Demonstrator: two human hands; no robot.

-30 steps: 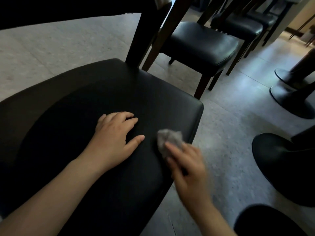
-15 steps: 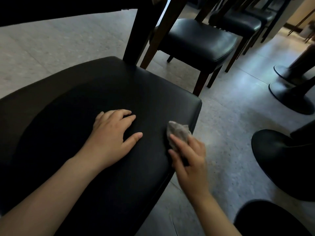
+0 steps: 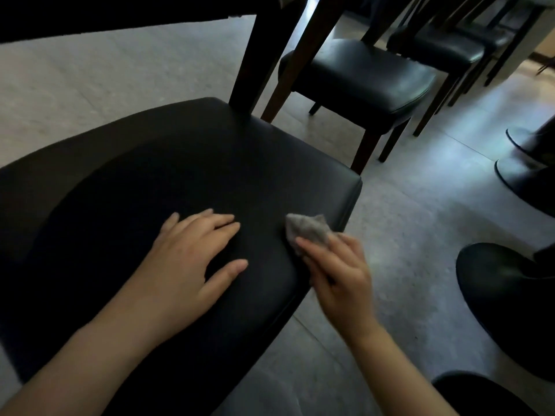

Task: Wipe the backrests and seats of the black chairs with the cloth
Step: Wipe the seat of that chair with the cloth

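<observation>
A black padded chair seat (image 3: 180, 163) fills the left and middle of the head view. My left hand (image 3: 192, 259) rests flat on it, fingers spread. A small grey cloth (image 3: 306, 229) lies bunched near the seat's right edge, and my right hand (image 3: 339, 274) holds it against the seat. Only the dark wooden upright (image 3: 258, 55) of this chair's backrest shows at the top; the rest of the backrest is out of frame.
Further black chairs (image 3: 369, 76) stand in a row at the upper right on dark wooden legs. Round black table bases (image 3: 510, 298) sit on the grey floor (image 3: 420, 211) at the right. A dark table edge (image 3: 120, 13) crosses the top left.
My right hand has moved the cloth along the seat's right edge, away from me and back a little. My left hand has stayed flat on the seat.
</observation>
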